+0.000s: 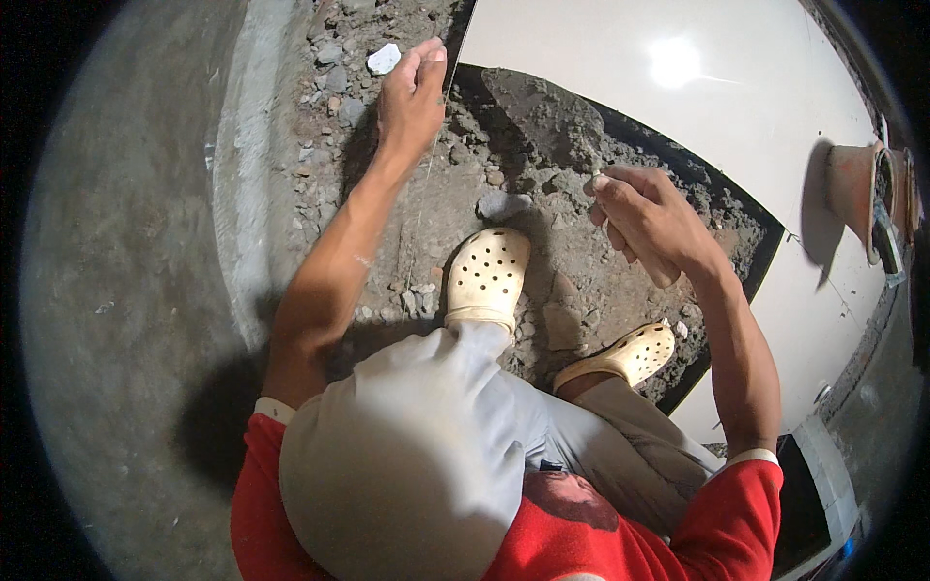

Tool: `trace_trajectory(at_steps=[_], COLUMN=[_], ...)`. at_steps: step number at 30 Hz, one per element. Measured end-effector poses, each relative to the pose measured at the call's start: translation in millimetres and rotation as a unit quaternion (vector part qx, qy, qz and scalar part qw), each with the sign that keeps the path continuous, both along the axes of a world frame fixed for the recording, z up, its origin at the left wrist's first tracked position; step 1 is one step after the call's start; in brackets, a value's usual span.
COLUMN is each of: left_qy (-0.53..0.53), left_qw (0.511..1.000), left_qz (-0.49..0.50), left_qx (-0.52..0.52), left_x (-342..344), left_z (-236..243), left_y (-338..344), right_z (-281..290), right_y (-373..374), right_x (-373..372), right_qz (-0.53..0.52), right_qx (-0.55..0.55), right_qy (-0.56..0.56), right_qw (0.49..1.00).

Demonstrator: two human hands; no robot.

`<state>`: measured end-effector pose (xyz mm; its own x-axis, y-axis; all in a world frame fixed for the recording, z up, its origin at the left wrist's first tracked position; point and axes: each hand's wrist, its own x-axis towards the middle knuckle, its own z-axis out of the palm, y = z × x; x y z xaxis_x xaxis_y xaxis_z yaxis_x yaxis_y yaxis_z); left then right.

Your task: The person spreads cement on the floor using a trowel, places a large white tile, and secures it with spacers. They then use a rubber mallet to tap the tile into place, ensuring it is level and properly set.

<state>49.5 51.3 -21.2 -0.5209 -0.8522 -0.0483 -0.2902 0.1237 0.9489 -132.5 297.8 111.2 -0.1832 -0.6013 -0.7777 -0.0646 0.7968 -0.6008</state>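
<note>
My left hand point(412, 102) is at the top, fingers curled beside the edge of a white tile point(581, 39); what it holds, if anything, is unclear. A thin pale line, like string, runs down past it. My right hand point(639, 218) is closed in a pinch at thumb and forefinger on a small pale bit too small to name, above rough grey mortar and rubble point(552, 126) along the dark tile edge. A white chip point(384, 58) lies left of my left hand. My feet in cream perforated clogs point(489, 271) rest on the rubble.
An orange-brown bucket point(843, 194) with a tool in it stands on the tiles at the right. A second white tile point(775, 349) lies at the lower right, near a dark piece point(804, 494) with grey edging. Grey concrete floor point(126, 242) and a pale raised strip point(242, 194) run along the left.
</note>
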Motion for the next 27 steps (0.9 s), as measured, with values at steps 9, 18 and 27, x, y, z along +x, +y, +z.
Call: trace_trajectory(at_steps=[9,18,27], left_qy=[-0.029,-0.022,-0.014], left_qw=[0.998,1.000,1.000], left_qz=[-0.026,0.001,0.009], left_qx=[0.045,-0.012,0.010], left_x=[2.8,8.3,-9.0], left_z=[7.1,9.1,0.1], left_y=[-7.9,-2.7,-10.3], right_z=[-5.9,-12.8,17.7], right_y=[29.4,51.9,67.4], right_x=[-2.3,-23.5,-28.7], right_qz=[-0.014,0.042,0.161], right_qx=[0.002,-0.045,-0.095], right_qy=[0.111,0.216,0.204], right_qw=[0.994,0.975,0.961])
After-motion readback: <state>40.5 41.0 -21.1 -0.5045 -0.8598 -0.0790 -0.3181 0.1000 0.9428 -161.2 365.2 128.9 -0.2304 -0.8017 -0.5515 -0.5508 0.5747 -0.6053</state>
